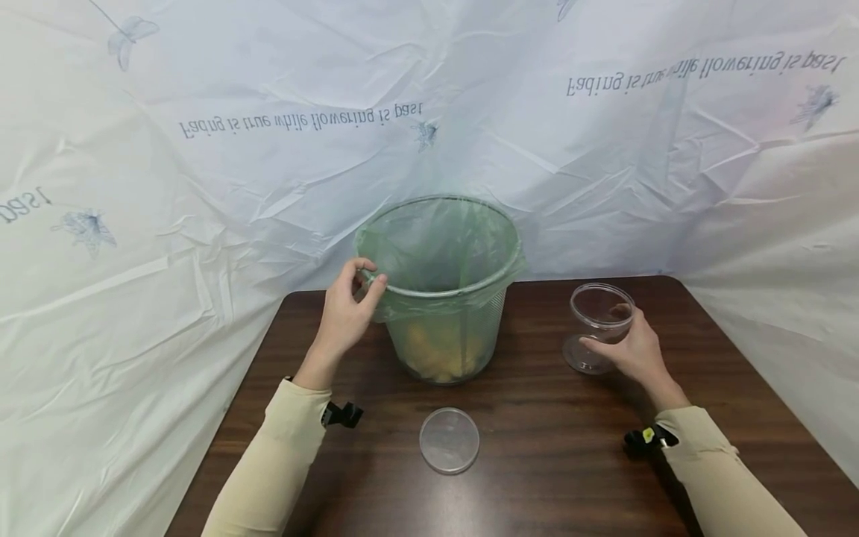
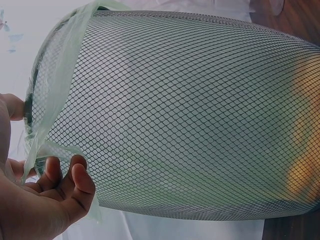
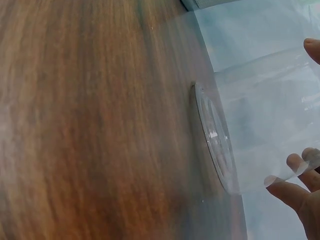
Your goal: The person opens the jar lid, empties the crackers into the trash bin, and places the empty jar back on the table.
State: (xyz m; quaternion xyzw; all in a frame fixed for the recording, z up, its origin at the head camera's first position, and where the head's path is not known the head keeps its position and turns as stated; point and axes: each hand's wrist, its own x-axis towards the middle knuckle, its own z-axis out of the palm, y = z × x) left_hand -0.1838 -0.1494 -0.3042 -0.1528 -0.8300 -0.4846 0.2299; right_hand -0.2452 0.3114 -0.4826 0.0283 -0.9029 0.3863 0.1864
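Observation:
In the head view a mesh wastebasket (image 1: pixel 493 324) stands on the table, lined with a thin green plastic bag (image 1: pixel 443 306) folded over its rim. My left hand (image 1: pixel 347 309) grips the rim and bag at the left side. The left wrist view has the fingers (image 2: pixel 80 185) curled by the bag's edge against the mesh (image 2: pixel 175 100). To the right, my right hand (image 1: pixel 637 347) holds a clear plastic jar (image 1: pixel 590 328) around its side, its top without a lid. The jar's base (image 3: pixel 215 140) is at or just above the tabletop.
A round clear lid (image 1: pixel 450 440) lies flat on the dark wooden table (image 1: pixel 537 462) in front of the wastebasket. Blurred yellow-orange contents (image 1: pixel 439 354) show at the basket's bottom. White printed sheeting (image 1: pixel 302 171) hangs behind the table and at both sides.

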